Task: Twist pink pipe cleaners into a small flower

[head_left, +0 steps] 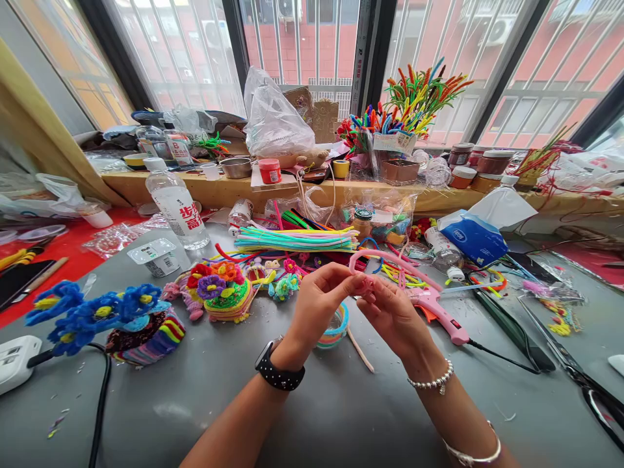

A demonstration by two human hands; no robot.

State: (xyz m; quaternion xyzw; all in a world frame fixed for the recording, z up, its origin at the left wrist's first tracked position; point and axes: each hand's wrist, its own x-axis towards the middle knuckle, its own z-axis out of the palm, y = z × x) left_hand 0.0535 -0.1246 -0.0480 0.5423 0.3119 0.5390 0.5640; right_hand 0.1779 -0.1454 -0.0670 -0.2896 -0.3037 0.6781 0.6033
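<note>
My left hand [325,291] and my right hand [390,315] meet over the middle of the table, fingertips pinched together on a pink pipe cleaner [385,255]. Its free length arches up and away to the right, and the part between my fingers is mostly hidden. Below and behind the hands sits a round container wrapped in pastel bands [335,328], partly covered by my left hand. A pale pipe cleaner piece [361,351] lies beside it. To the right of my right hand rests a pink hot glue gun [439,313] with a black cord.
A bundle of pastel pipe cleaners [297,239] lies behind the hands. Flower-topped crafts [227,292] and a striped pot with blue flowers [146,335] stand left. A clear bottle [178,208] stands behind them. Large scissors [575,370] and a blue tissue pack [472,237] are right.
</note>
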